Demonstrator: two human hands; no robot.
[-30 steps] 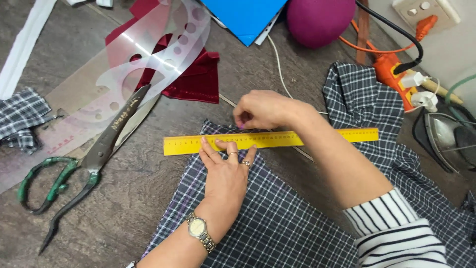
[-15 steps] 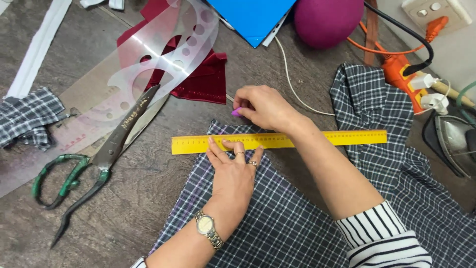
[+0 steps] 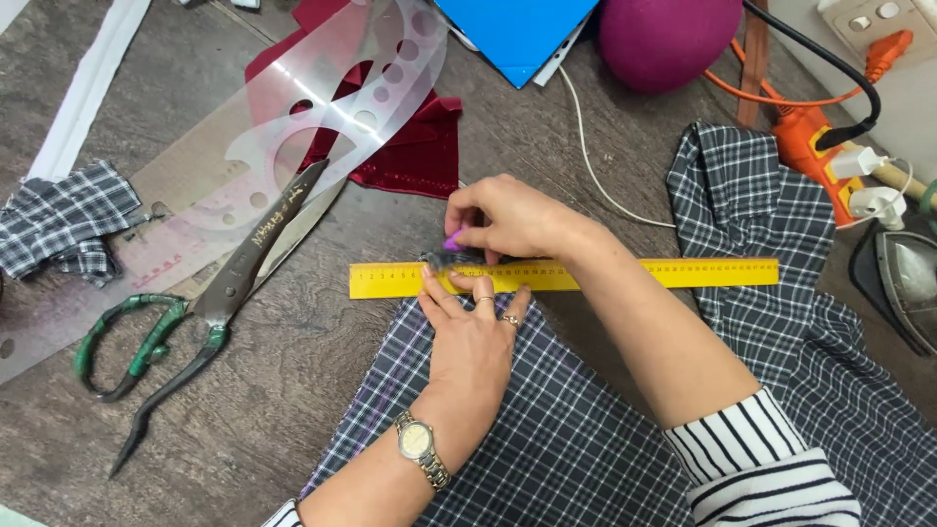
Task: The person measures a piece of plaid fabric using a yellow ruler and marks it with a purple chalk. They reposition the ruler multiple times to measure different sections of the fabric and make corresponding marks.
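Left hand [image 3: 471,337] flat, fingers spread, pressing yellow ruler [image 3: 566,276] onto checked fabric [image 3: 586,439] — right hand [image 3: 508,220] pinches purple chalk [image 3: 454,238] just above ruler edge.

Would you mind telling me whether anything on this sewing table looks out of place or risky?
Nothing is spilled or damaged. The large scissors lie with blades slightly open on the clear curve template, and a scrap of checked cloth sits crumpled at the left edge.

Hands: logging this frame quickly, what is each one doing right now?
Left hand: open, fingers pressing flat on the yellow ruler over the checked cloth.
Right hand: closed, pinching a small purple chalk at the ruler's edge.
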